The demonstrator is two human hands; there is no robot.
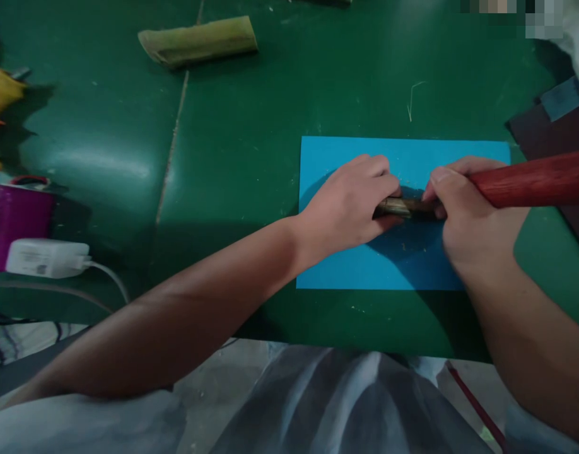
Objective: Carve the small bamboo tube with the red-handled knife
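Note:
My left hand [350, 198] is closed around a short, light brown piece of bamboo or wood [394, 207], whose end sticks out past the fingers. My right hand [469, 205] grips a hand tool with a thick red wooden handle [540, 181] that runs off to the right. Its dark narrow working end meets the piece between my two hands; the exact shape of that end is unclear. Both hands are above a blue sheet [337, 272] lying on the green table, with a few tiny shavings on it.
A cut yellow-green bamboo-like section [199, 43] lies at the back of the green table [237, 151]. On the left are a white charger [48, 257] with a cable, a purple box [27, 211] and a yellow object [3, 88]. Dark flat sheets [549, 129] lie at right.

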